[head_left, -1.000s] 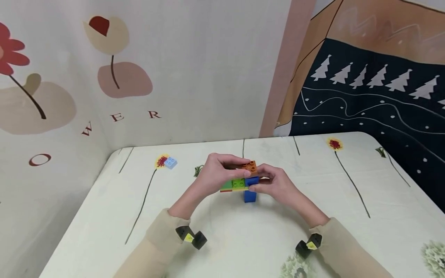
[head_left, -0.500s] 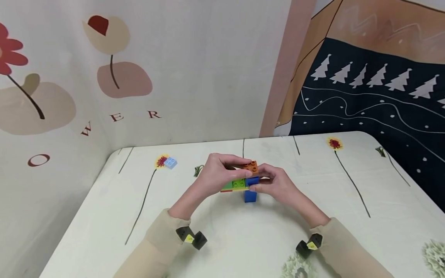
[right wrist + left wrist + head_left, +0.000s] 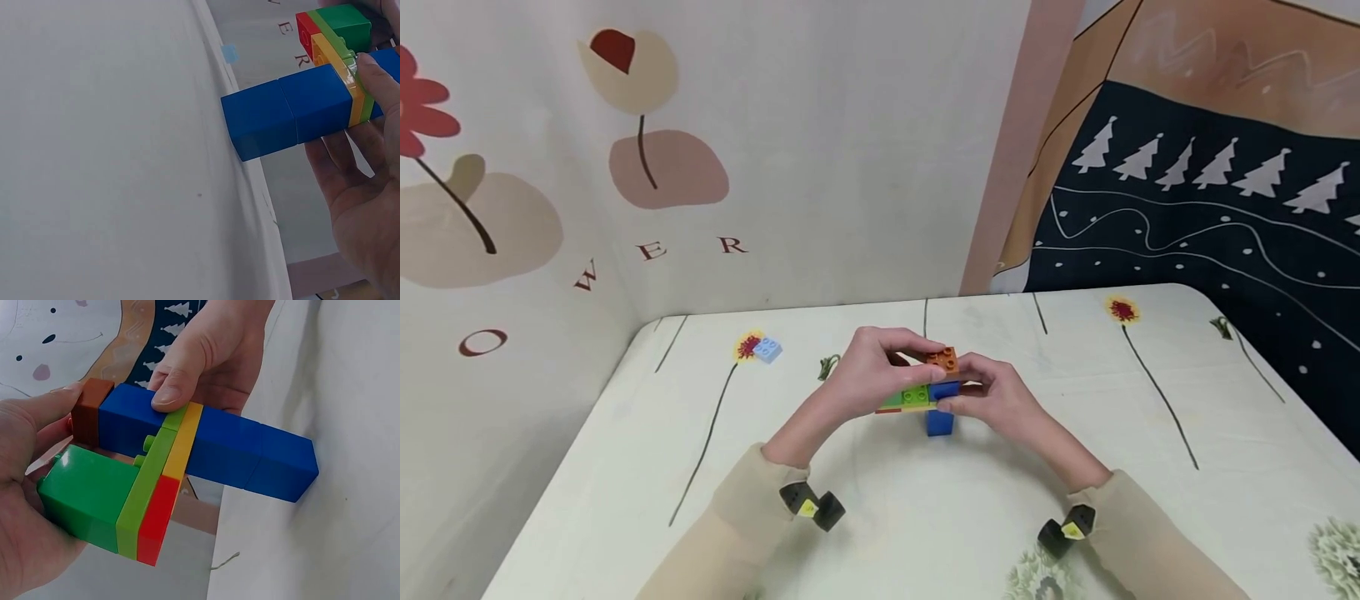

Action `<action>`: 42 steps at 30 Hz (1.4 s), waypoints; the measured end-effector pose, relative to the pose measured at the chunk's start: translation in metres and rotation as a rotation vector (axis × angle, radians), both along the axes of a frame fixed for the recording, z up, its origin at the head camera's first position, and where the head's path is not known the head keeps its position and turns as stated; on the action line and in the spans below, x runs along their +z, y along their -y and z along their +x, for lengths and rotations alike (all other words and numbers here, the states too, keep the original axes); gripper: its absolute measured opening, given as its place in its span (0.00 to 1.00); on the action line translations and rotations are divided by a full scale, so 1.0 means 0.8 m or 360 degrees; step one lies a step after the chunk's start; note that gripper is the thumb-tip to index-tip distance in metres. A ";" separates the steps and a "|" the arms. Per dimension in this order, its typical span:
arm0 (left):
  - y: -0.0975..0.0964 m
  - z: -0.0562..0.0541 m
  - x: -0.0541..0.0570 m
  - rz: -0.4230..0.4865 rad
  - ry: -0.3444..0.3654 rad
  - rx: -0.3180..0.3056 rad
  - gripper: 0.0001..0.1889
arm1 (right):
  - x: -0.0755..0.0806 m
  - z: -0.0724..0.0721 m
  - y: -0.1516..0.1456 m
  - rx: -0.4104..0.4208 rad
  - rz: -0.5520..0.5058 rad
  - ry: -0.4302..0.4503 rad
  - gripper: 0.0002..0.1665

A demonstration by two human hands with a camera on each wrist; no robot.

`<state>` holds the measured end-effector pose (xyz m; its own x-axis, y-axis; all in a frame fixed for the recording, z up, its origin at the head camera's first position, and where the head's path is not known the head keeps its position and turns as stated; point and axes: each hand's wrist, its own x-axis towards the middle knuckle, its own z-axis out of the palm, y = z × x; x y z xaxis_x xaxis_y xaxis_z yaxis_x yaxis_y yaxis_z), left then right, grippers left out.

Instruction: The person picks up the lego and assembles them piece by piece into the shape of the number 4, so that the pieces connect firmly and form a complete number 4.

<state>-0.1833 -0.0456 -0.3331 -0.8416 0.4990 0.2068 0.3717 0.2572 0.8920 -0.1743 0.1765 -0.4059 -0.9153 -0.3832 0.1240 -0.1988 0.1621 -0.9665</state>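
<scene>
A stack of toy building bricks stands between the hands, on a column of two blue bricks (image 3: pixel 250 453). Over the column lie a yellow plate (image 3: pixel 184 444) and a red plate (image 3: pixel 156 519), topped by a light green plate (image 3: pixel 150 475). A green brick (image 3: pixel 94 481) and another blue brick (image 3: pixel 128 415) sit on that layer. My left hand (image 3: pixel 868 375) pinches the orange-brown brick (image 3: pixel 947 358) on top of this upper blue brick, its palm beside the green brick. From the other side, my right hand (image 3: pixel 1000 400) grips the stack around the upper blue brick and the plates.
A loose light blue brick (image 3: pixel 767 350) lies toward the back left of the table (image 3: pixel 895 517), whose white cloth has printed flowers. A patterned fabric backdrop (image 3: pixel 850 167) hangs behind the table's far edge.
The left hand and the orange-brown brick have shifted very slightly to the right. Both hands keep their hold, and the stack stands almost still.
</scene>
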 end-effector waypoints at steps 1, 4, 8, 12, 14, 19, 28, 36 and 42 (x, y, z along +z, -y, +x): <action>0.000 0.000 0.000 -0.0006 -0.0009 -0.0012 0.14 | 0.000 0.000 0.000 0.0000 -0.0001 0.0001 0.20; -0.001 -0.001 0.002 -0.0024 -0.0034 -0.0037 0.14 | 0.001 0.000 0.000 0.0001 0.0002 0.0006 0.20; -0.003 -0.001 0.004 -0.0059 -0.0073 -0.0036 0.13 | 0.001 0.000 0.000 -0.0005 0.0006 0.0004 0.20; -0.004 -0.002 0.007 -0.0100 -0.0100 -0.0044 0.13 | 0.000 0.000 0.000 -0.0010 0.0012 0.0001 0.20; -0.004 -0.002 0.009 -0.0117 -0.0106 -0.0053 0.13 | 0.000 0.000 0.001 -0.0012 0.0013 -0.0002 0.19; -0.008 -0.003 0.012 -0.0105 -0.0103 -0.0089 0.12 | 0.001 0.002 -0.002 -0.0030 -0.0004 -0.0001 0.20; -0.002 -0.002 0.008 -0.0097 0.0017 -0.0008 0.13 | -0.002 0.001 0.002 -0.0018 -0.0015 0.0018 0.20; 0.002 -0.006 0.003 -0.0070 0.0038 -0.0041 0.13 | -0.004 0.003 0.004 -0.0029 -0.0009 0.0019 0.21; 0.002 -0.008 0.006 -0.0099 -0.0053 -0.0119 0.13 | -0.004 0.004 0.004 -0.0044 -0.0018 -0.0023 0.21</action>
<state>-0.1900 -0.0470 -0.3282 -0.7947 0.5730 0.2005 0.4211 0.2823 0.8620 -0.1712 0.1735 -0.4094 -0.9236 -0.3563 0.1413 -0.2083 0.1569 -0.9654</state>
